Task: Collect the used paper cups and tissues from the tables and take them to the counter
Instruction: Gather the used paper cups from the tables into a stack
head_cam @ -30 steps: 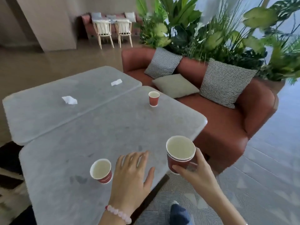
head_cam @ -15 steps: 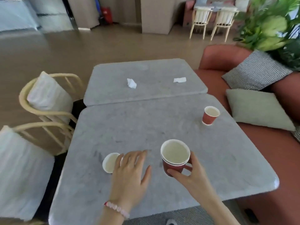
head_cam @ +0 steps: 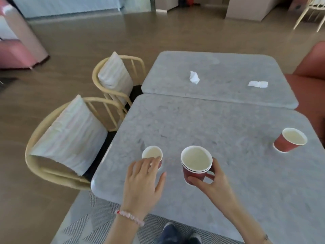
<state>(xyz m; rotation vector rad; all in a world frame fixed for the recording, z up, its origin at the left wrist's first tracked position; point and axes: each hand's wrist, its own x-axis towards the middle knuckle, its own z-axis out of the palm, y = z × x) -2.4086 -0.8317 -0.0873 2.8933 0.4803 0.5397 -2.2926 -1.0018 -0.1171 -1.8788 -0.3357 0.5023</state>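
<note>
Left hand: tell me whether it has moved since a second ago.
Yes. The left hand shifted left toward the small cup; fingertips now reach its rim.

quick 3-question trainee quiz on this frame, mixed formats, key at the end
1. Multiple choice: what does the right hand grip? A) a tissue B) stacked red cups C) nothing
2. True or false: both the crumpled tissue and the flat tissue lie on the far table.
3. Fill in: besides the held stack, ___ cups stand on the near table: the small cup at the left hand and the lone cup near the right edge.
Key: 1 B; 2 true; 3 two.
</note>
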